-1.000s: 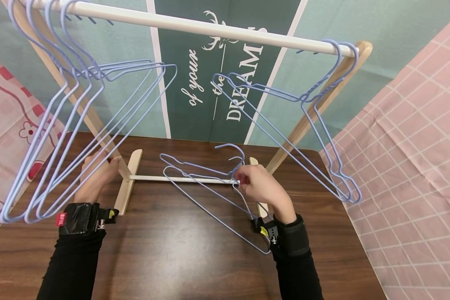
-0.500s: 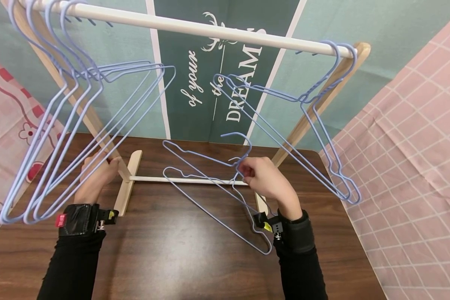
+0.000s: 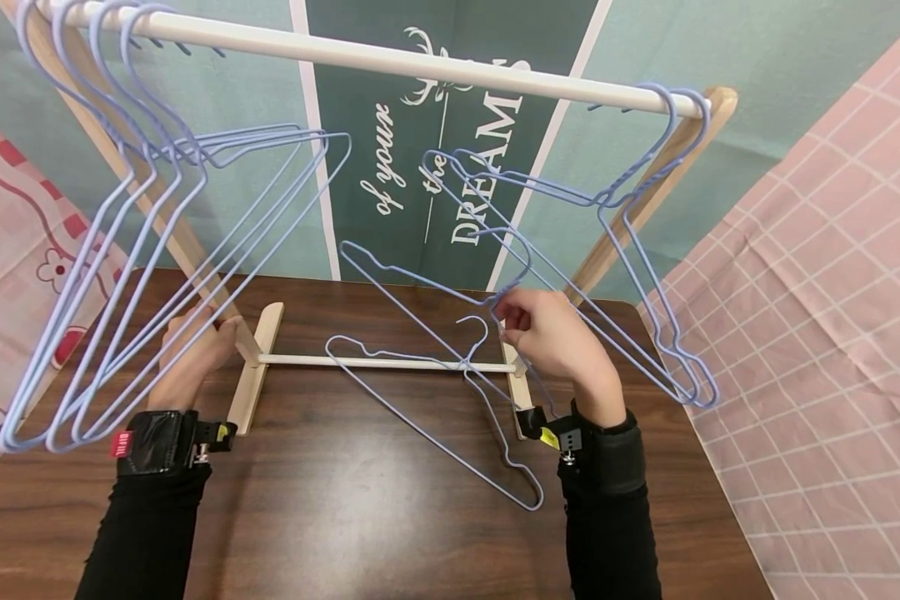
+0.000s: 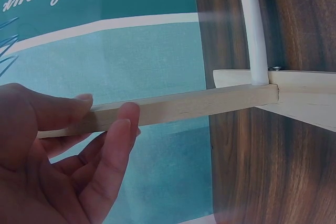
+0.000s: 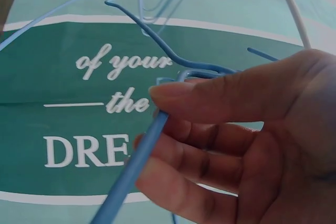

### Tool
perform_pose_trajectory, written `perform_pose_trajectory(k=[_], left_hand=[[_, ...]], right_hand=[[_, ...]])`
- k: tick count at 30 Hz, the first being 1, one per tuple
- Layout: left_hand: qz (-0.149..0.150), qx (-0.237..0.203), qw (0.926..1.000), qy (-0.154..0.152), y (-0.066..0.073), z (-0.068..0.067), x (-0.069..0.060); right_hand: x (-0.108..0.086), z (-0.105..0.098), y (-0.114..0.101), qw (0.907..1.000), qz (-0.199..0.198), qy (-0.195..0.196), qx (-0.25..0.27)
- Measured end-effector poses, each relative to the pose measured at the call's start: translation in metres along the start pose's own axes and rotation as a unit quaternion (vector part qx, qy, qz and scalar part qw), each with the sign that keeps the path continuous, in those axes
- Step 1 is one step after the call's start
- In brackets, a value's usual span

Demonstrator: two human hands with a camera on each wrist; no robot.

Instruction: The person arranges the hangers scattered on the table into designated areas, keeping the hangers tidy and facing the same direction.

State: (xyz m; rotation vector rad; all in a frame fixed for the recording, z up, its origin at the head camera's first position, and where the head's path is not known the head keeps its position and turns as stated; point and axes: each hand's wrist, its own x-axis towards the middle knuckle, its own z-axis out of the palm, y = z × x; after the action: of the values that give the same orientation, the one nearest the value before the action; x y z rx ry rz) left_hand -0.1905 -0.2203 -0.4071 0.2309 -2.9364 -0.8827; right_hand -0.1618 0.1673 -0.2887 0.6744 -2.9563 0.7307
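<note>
My right hand (image 3: 547, 333) pinches a blue wire hanger (image 3: 427, 283) just below its hook, holding it above the table. In the right wrist view, thumb and fingers close on the hanger's wire (image 5: 131, 166) near the neck. Another blue hanger (image 3: 420, 421) lies on the table below, its hook pointing away. At the left, my left hand (image 3: 198, 342) grips the wooden upright (image 3: 187, 242) of a clothes rack. The left wrist view shows the thumb on one side of this wooden post (image 4: 178, 106) and the fingers on the other.
A white top rail (image 3: 390, 54) spans the rack. Several blue hangers (image 3: 142, 208) hang at its left end and two hangers (image 3: 607, 200) at its right. A lower white bar (image 3: 375, 361) joins the wooden feet (image 3: 249, 383). Cloth backdrops (image 3: 832, 250) surround the brown table (image 3: 292, 500).
My right hand has lifted the pinched hanger up and to the right, off the other hanger, which stays on the table. The left hand keeps its place on the upright.
</note>
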Motion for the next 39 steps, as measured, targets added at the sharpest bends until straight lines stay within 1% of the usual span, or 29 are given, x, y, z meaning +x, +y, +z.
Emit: perform_pose_trajectory(k=[6, 8, 12, 15, 18, 20, 25, 29, 33, 39], left_hand=[[-0.017, -0.003, 0.9997, -0.018, 0.001, -0.001, -0.001], [-0.020, -0.005, 0.9996, -0.018, 0.001, -0.001, -0.001], [-0.017, -0.009, 0.9998, -0.007, 0.002, -0.001, -0.001], [-0.004, -0.009, 0.9999, 0.009, 0.001, 0.001, -0.001], [0.007, -0.003, 0.9998, 0.016, 0.000, 0.001, -0.001], [0.008, -0.003, 0.9998, 0.017, 0.000, 0.001, -0.001], [-0.023, -0.012, 0.9996, 0.011, 0.000, 0.002, 0.003], [-0.036, -0.010, 0.9993, 0.001, 0.001, 0.002, 0.004], [-0.035, -0.006, 0.9994, -0.003, 0.002, 0.002, 0.004], [-0.015, -0.005, 0.9999, -0.002, 0.001, 0.001, 0.002]], right_hand=[[0.001, -0.018, -0.002, 0.9998, 0.002, 0.016, -0.010], [0.002, -0.023, -0.003, 0.9997, 0.000, 0.021, -0.013], [0.003, -0.033, -0.006, 0.9992, 0.001, 0.032, -0.023], [0.002, -0.040, -0.009, 0.9988, 0.003, 0.040, -0.028], [0.001, -0.047, -0.011, 0.9985, 0.008, 0.049, -0.023], [0.000, -0.051, -0.012, 0.9980, 0.012, 0.059, -0.018], [-0.002, -0.063, -0.012, 0.9957, 0.034, 0.085, -0.018], [-0.004, -0.072, -0.014, 0.9929, 0.057, 0.104, -0.012], [-0.006, -0.078, -0.016, 0.9895, 0.073, 0.124, -0.016], [-0.006, -0.086, -0.016, 0.9883, 0.068, 0.137, -0.002]])
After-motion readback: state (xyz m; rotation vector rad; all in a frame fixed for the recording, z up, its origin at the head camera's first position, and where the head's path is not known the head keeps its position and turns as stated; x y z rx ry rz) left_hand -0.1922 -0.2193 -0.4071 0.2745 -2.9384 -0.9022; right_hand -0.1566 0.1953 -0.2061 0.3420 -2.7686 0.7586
